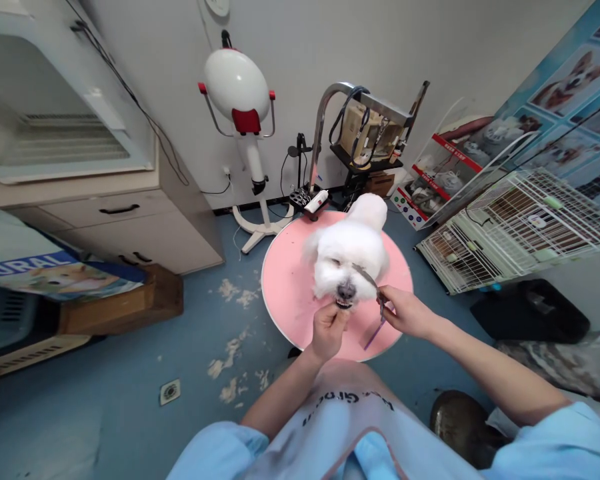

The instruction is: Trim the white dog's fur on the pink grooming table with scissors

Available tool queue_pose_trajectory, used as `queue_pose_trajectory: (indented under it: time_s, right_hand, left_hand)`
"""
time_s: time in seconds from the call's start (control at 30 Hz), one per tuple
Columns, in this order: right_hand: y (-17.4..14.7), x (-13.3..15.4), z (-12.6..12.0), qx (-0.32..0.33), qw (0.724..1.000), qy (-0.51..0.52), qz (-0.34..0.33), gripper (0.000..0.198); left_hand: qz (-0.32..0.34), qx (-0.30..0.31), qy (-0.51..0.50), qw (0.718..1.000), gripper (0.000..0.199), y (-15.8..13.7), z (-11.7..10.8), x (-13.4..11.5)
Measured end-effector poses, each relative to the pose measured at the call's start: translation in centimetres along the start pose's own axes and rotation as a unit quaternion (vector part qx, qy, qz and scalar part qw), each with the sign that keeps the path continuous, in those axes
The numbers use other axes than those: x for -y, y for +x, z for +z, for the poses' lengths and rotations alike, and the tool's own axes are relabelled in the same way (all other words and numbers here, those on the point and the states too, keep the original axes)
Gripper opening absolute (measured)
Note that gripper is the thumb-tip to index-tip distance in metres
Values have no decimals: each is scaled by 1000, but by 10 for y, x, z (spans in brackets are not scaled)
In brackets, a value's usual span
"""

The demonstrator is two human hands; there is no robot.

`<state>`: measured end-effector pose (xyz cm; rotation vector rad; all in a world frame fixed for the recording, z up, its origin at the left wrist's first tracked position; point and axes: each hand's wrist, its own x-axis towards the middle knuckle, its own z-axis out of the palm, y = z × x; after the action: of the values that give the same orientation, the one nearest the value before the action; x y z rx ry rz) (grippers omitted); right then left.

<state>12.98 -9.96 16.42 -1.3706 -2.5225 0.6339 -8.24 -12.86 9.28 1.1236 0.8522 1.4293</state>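
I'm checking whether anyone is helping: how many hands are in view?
2. The left hand is at the chin of the white dog; the right hand holds scissors beside its muzzle. No other hand shows.

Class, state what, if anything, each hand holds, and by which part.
Right hand: scissors, by the handles. Left hand: white dog, by the chin.

A round pink table (290,280) carries a white dog (353,247), its far end toward one o'clock and its muzzle facing six. The blue floor (200,360) bears pale hair clumps (217,368) from the table's seven to nine o'clock, a square drain cover (170,392) farther out at eight, and a white stand's base (260,233) at ten.
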Motion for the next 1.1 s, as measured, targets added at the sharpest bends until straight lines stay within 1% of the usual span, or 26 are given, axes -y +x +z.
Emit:
queue_pose_trajectory:
  time_s: [0.13,0.23,0.33,0.43,0.53,0.6,0.7,0.8,0.93,1.03,1.1]
  right_hand:
    - [-2,0,1,4,1000,12,0,22]
    - [-4,0,2,15,999,31,5,22]
    - [-6,0,-3,25,999,31,6,21]
    - [-8,0,-20,55,998,-8,12,24]
    - [-9,3,-48,98,992,-83,15,28]
    - [-7,9,-71,123,980,-158,20,28]
    - [-1,20,-102,162,951,-261,19,28]
    - [6,32,-125,193,924,-330,5,27]
    - [12,44,-144,200,897,-395,-5,27]
    - [12,50,-152,199,884,-423,-23,25]
    - [12,53,-156,197,878,-435,-27,25]
  left_hand:
    - [10,4,-3,1000,59,0,1,-1]
    - [3,3,-7,1000,59,0,3,-2]
    - [5,5,-10,1000,59,0,4,-2]
    - [16,17,-17,1000,57,1,6,-4]
    - [22,32,-17,999,56,2,10,-8]
    - [33,36,-19,999,57,3,13,-10]
    - [57,33,-29,997,55,3,16,-11]
    - [85,32,-36,995,54,2,18,-6]
    - [116,39,-44,991,50,1,19,1]
    - [139,42,-56,988,49,2,20,1]
    - [142,46,-57,987,50,3,21,0]
